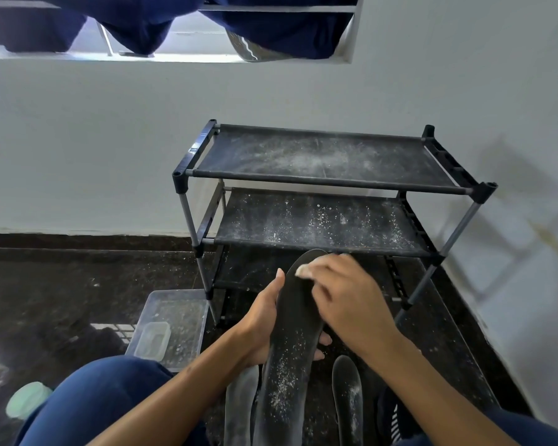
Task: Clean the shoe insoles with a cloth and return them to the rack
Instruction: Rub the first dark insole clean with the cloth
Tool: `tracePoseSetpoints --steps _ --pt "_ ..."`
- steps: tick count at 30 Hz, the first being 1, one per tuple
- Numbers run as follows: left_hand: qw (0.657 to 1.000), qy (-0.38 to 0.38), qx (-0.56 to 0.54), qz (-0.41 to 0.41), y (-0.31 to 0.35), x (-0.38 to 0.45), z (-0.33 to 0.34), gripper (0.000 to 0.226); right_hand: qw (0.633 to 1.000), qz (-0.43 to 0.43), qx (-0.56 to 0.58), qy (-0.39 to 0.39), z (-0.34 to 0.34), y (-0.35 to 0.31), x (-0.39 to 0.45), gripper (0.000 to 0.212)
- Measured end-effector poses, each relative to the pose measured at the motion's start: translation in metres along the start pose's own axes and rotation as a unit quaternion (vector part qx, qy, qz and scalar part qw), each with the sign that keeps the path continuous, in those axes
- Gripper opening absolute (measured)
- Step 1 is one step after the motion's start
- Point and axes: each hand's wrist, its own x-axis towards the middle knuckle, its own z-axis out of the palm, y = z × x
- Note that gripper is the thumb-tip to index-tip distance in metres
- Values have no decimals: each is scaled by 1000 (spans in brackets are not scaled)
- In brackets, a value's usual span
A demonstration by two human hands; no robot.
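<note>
A long black insole (287, 358), speckled with white dust, stands tilted in front of me, toe end up. My left hand (261, 320) grips it from the left side and underneath. My right hand (342, 294) presses a small whitish cloth (303, 271) against the insole's toe end. Two more dusty insoles lie on the floor below: a grey one (240, 400) at the left and a black one (347, 397) at the right. The black shoe rack (329, 180) stands just beyond against the wall, its fabric shelves covered in white dust and holding nothing.
A clear plastic tray (187, 304) with a small container (152, 341) inside sits on the dark floor left of the rack. A pale green lid (28, 402) lies at the far left. My knees in blue trousers frame the bottom. White walls close the back and right.
</note>
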Motion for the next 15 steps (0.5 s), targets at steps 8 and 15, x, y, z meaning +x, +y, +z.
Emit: tracePoseSetpoints --steps 8,15 --pt "1000 -6 -2 -13 -3 1 -3 92 990 103 -92 44 -4 25 6 16" --pt "1000 22 9 -11 -1 -2 2 81 999 -37 -33 -13 12 -4 -5 32"
